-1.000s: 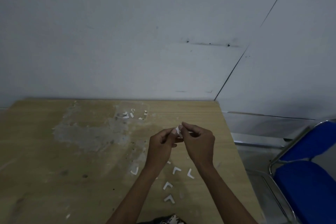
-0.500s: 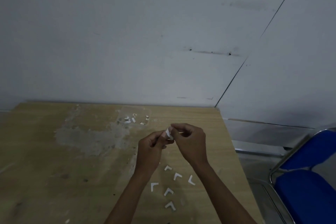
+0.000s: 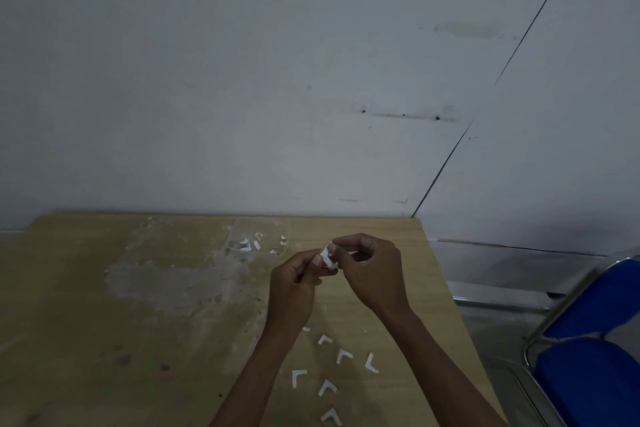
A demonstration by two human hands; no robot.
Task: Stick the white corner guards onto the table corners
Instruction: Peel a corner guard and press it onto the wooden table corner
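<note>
Hands (image 3: 294, 288) drifted left, their grip hiding guard (image 3: 327, 257).

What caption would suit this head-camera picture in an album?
Both hands, left hand and right hand, pinch one white corner guard above a wooden table; spare guards lie below.

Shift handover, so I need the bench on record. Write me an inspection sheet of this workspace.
Surface: wooden table, with a grey scuffed patch left of centre.
Job's things: one white corner guard pinched between both hands; six loose guards lying near the front edge.
Clutter: small white scraps near the back edge.
Grippers: left hand and right hand raised above the table, fingers on the guard.
Cables: nothing seen.
Surroundings: grey wall; blue chair at right.
</note>
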